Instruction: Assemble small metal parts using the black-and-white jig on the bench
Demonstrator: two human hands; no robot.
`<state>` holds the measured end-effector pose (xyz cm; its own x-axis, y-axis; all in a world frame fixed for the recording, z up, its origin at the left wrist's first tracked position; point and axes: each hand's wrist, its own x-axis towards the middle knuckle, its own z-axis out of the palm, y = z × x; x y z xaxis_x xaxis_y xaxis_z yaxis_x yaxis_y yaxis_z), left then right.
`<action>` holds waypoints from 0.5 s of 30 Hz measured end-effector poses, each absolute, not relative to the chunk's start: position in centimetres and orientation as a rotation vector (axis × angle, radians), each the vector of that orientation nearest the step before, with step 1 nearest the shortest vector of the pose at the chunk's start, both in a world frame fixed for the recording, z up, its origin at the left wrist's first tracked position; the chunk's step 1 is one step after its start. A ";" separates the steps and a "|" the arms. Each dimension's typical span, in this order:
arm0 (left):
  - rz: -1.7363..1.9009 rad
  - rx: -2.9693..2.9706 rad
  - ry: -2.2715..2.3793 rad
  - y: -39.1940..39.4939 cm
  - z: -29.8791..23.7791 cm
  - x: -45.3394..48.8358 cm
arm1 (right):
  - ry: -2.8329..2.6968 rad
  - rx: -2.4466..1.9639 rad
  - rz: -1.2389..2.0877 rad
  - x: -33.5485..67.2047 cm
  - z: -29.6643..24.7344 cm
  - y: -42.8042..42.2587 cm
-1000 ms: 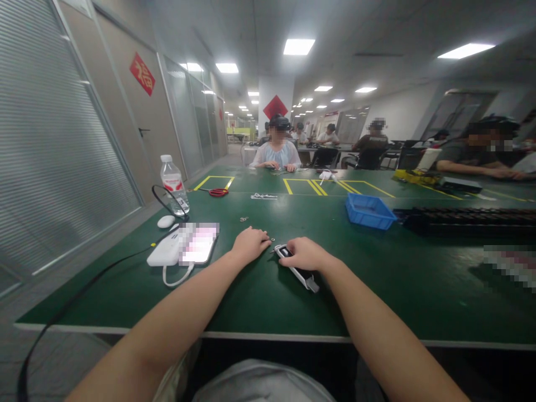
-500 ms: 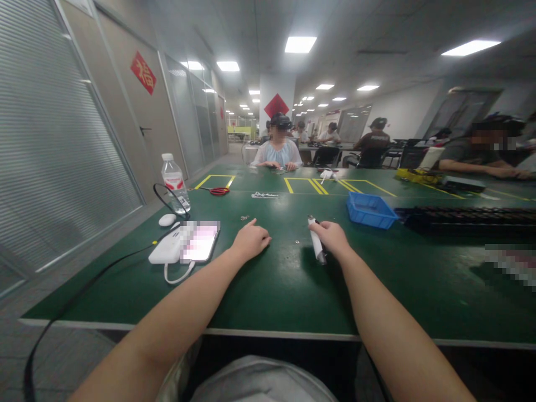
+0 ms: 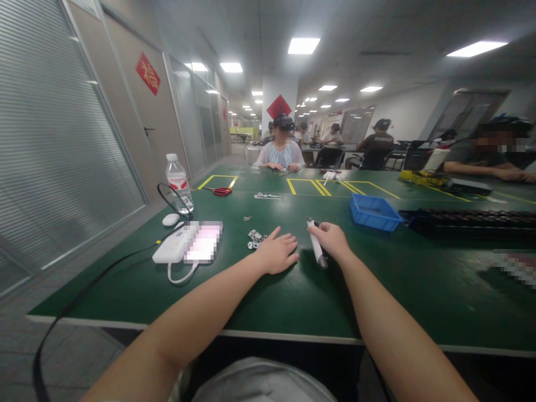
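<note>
My left hand (image 3: 277,252) lies palm down on the green table, its fingers spread and stretched towards the right. Just behind its wrist side are small silvery metal pieces (image 3: 254,239), partly covered by the hand. My right hand (image 3: 334,241) is closed around a long white bar-like piece (image 3: 315,243) with dark parts along its side and metal at its ends. That piece is tilted, its near end close to the tabletop; its exact kind cannot be made out. Farther back lie a few tiny metal bits (image 3: 247,218).
A blue bin (image 3: 374,212) stands to the right, beside a long black rack (image 3: 464,220). On the left are a water bottle (image 3: 179,184), a white power bank (image 3: 173,245) cabled to a phone (image 3: 204,243), and red-handled scissors (image 3: 222,191). A person (image 3: 281,151) sits opposite.
My left hand has moved right and spread its fingers. Metal pieces now show where it was, and a small ring on the table is hidden. My right hand keeps hold of the white piece.
</note>
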<state>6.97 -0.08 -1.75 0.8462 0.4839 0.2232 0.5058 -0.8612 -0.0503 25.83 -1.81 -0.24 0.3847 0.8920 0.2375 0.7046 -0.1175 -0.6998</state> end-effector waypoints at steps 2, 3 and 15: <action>-0.312 -2.847 -0.862 0.3 -1.5 5.4 | -1.467 -1.894 0.337 25.4 -0.2 -2.0; -0.301 -2.825 -0.891 0.5 -1.3 4.6 | -1.511 -1.900 0.351 25.1 -0.2 -2.1; -0.299 -2.873 -0.999 0.2 0.0 0.4 | -1.852 -1.938 0.372 21.1 -0.3 -2.8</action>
<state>0.45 0.15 -0.05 0.7678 0.6049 0.2113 0.6215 -0.7832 -0.0160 21.13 -2.78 -0.31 0.0707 0.9924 0.1009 0.8764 -0.0135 -0.4814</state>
